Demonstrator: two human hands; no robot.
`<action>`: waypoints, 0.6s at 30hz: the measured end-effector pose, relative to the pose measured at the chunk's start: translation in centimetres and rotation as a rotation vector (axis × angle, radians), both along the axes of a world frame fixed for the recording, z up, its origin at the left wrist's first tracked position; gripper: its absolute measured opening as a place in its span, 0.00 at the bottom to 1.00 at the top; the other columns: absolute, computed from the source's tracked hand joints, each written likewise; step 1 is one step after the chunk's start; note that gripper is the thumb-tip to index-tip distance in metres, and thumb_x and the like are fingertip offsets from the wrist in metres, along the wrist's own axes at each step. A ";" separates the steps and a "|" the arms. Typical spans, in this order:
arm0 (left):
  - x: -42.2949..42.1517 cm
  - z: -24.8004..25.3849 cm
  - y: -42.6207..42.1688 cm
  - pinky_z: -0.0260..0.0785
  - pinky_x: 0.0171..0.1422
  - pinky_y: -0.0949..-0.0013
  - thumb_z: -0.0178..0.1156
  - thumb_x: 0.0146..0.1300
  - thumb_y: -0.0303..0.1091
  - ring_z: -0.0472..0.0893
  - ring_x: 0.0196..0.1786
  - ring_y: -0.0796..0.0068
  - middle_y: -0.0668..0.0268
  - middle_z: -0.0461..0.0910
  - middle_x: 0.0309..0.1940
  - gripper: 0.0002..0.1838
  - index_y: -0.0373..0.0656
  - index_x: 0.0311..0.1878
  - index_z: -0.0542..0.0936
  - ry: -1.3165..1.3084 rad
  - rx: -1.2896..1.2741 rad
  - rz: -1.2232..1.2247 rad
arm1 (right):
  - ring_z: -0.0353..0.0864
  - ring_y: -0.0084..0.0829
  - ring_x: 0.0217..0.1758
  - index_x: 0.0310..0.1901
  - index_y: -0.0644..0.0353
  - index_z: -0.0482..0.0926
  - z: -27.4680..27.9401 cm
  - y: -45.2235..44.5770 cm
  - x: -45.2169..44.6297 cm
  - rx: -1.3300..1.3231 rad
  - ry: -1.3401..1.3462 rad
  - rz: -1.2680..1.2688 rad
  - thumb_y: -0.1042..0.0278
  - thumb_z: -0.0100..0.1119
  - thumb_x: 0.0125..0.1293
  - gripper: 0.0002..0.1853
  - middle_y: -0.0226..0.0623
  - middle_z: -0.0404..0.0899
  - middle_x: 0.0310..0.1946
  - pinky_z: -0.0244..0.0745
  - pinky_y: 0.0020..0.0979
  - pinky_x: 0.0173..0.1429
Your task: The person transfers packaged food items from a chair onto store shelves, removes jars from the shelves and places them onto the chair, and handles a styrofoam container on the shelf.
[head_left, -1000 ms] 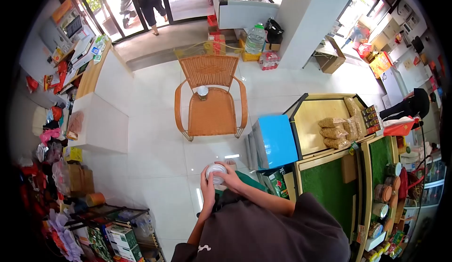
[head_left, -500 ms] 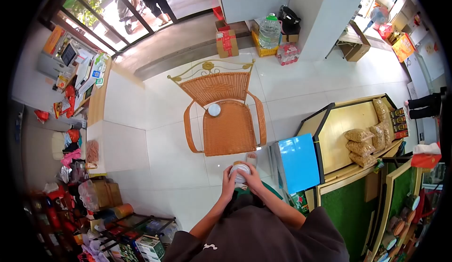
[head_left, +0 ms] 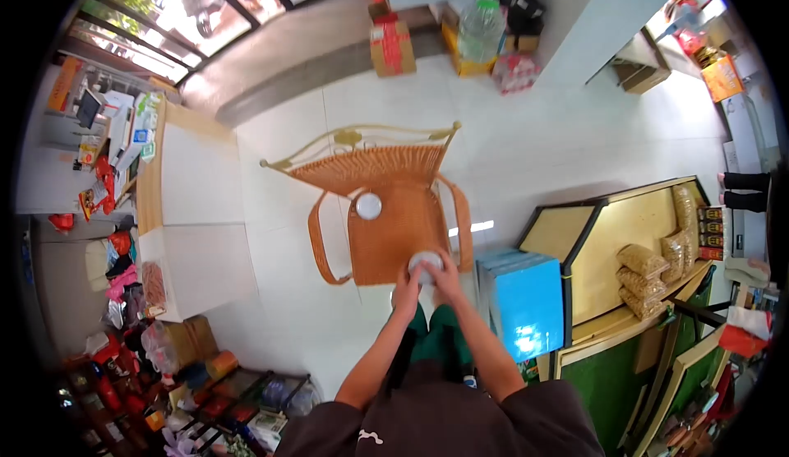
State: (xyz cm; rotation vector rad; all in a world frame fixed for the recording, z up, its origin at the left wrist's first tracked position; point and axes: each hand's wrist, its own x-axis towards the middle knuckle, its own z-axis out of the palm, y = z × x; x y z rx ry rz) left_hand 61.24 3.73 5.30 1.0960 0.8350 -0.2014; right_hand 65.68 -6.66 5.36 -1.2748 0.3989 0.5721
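Note:
Both my hands are closed around a small round container (head_left: 425, 265) with a pale grey-white top, over the front edge of the wicker chair's seat. My left hand (head_left: 405, 291) grips its left side, and my right hand (head_left: 447, 281) its right side with fingers near the top. Blur hides the container's details, and I cannot tell whether it touches the seat. A second round, pale-topped thing (head_left: 368, 205) sits at the back left of the seat. The brown wicker chair (head_left: 394, 235) faces me, its metal-trimmed back on the far side.
A blue box (head_left: 526, 305) stands right of the chair, beside a wooden display bin (head_left: 588, 251) with several bags (head_left: 643, 261). A white counter (head_left: 201, 235) is at left. Farther back are a cardboard box (head_left: 393, 48) and a large water bottle (head_left: 482, 30).
My hands and the container have moved forward, from in front of the chair to over its front edge. The view has shifted, and my green-clothed legs now show more.

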 end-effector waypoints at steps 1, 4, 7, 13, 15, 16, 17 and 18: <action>0.7 -2.5 0.5 0.63 0.62 0.71 0.58 0.64 0.46 0.67 0.62 0.69 0.61 0.66 0.62 0.32 0.41 0.66 0.62 -0.008 -0.051 0.051 | 0.76 0.30 0.50 0.58 0.58 0.70 -1.4 0.6 1.3 0.050 0.006 -0.034 0.69 0.63 0.61 0.24 0.38 0.75 0.49 0.77 0.30 0.49; 4.9 -6.0 1.5 0.64 0.61 0.70 0.59 0.64 0.46 0.69 0.60 0.70 0.61 0.67 0.60 0.30 0.40 0.64 0.64 0.004 -0.111 0.104 | 0.75 0.29 0.50 0.57 0.62 0.70 -6.2 2.5 5.1 0.009 -0.013 -0.047 0.69 0.63 0.61 0.23 0.39 0.75 0.48 0.75 0.29 0.52; 8.5 -10.2 2.9 0.66 0.60 0.69 0.60 0.64 0.41 0.71 0.57 0.71 0.59 0.70 0.57 0.27 0.36 0.61 0.66 -0.025 -0.118 0.202 | 0.75 0.27 0.49 0.58 0.62 0.70 -9.9 4.8 8.3 0.012 -0.014 -0.046 0.70 0.63 0.61 0.23 0.38 0.75 0.47 0.73 0.28 0.53; 13.2 -14.7 5.6 0.67 0.61 0.68 0.59 0.64 0.37 0.71 0.58 0.71 0.60 0.69 0.57 0.26 0.37 0.61 0.64 -0.003 -0.271 0.391 | 0.75 0.26 0.50 0.55 0.62 0.74 -14.8 7.9 14.2 0.024 -0.035 0.053 0.70 0.65 0.58 0.22 0.37 0.76 0.46 0.72 0.28 0.54; 13.9 -16.9 6.2 0.66 0.62 0.68 0.59 0.64 0.36 0.71 0.59 0.71 0.60 0.68 0.58 0.26 0.38 0.62 0.64 -0.011 -0.318 0.425 | 0.75 0.27 0.50 0.55 0.62 0.74 -16.0 8.7 15.4 0.006 -0.028 0.074 0.71 0.65 0.58 0.22 0.37 0.77 0.47 0.72 0.28 0.55; 14.0 -17.7 6.5 0.66 0.62 0.69 0.59 0.65 0.36 0.71 0.59 0.72 0.61 0.68 0.59 0.26 0.38 0.62 0.63 0.000 -0.339 0.445 | 0.75 0.28 0.50 0.54 0.61 0.74 -16.4 9.0 15.9 -0.002 -0.030 0.093 0.71 0.65 0.57 0.22 0.37 0.77 0.47 0.71 0.29 0.55; 14.2 -18.0 6.6 0.66 0.62 0.69 0.58 0.65 0.35 0.70 0.60 0.72 0.61 0.67 0.59 0.26 0.38 0.62 0.63 0.010 -0.359 0.469 | 0.75 0.29 0.51 0.54 0.61 0.74 -16.9 9.4 16.2 -0.041 -0.067 0.111 0.72 0.65 0.56 0.23 0.36 0.76 0.48 0.71 0.29 0.56; 14.5 -18.3 6.6 0.66 0.62 0.69 0.58 0.65 0.35 0.70 0.60 0.72 0.61 0.67 0.59 0.26 0.38 0.62 0.63 0.016 -0.364 0.471 | 0.75 0.29 0.51 0.54 0.61 0.74 -17.3 9.5 16.5 -0.047 -0.062 0.113 0.72 0.65 0.56 0.23 0.36 0.76 0.48 0.71 0.29 0.56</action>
